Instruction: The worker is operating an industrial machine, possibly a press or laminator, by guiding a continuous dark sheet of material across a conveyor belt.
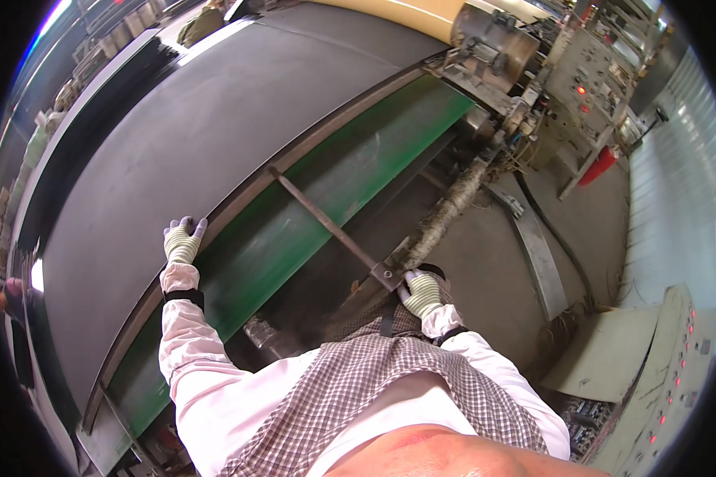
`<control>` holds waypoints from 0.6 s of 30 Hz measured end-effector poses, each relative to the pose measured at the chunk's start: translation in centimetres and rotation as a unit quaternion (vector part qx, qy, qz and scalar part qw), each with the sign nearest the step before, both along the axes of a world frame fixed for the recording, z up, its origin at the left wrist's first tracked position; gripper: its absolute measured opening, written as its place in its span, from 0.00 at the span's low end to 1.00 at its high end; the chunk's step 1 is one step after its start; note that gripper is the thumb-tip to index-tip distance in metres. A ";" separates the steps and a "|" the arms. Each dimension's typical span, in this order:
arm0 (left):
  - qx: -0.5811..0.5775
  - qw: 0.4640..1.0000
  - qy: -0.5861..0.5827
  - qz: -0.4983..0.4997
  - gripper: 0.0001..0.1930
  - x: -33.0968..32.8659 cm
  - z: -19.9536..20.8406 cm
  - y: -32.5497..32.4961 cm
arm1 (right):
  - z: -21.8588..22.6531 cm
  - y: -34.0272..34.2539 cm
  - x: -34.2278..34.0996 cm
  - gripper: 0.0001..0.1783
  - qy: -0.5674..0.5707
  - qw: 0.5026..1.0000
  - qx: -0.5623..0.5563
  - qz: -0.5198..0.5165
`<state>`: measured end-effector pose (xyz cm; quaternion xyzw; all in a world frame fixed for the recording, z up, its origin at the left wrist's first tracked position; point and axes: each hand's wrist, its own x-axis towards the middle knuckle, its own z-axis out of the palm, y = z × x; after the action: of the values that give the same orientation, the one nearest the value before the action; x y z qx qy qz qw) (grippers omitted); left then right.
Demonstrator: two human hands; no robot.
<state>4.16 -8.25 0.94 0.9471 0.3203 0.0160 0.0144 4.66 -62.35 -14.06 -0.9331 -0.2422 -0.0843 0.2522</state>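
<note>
My left hand (184,242), in a striped knit glove with purple fingertips, rests at the near edge of a wide dark grey sheet (183,135). Its fingers are stretched apart over the brown rail (239,199) along that edge. A thin metal rod (326,216) runs from the rail toward my waist and ends in a metal bracket (387,275). Beside this bracket my right hand (423,295), gloved alike, has its fingers curled against the bracket's end. Between rail and rod end lies a long green panel (374,151).
At the far right stands a machine with a metal roller end (493,48) and a panel with red lights (585,95). A dirt-crusted pipe (449,211) slants near my right hand. A control console (652,381) stands at the lower right; a cable (545,215) and metal strip (537,258) lie on the floor.
</note>
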 end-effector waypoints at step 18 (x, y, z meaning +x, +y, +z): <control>-0.056 0.982 0.103 -0.151 0.41 21.5 2.8 -14.7 | 1.1 -0.8 0.7 0.13 0.069 0.995 0.037 0.058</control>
<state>25.62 -22.95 3.72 0.9787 0.1742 -0.1020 0.0367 5.35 -63.18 -12.96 -0.9112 -0.2748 -0.0140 0.3067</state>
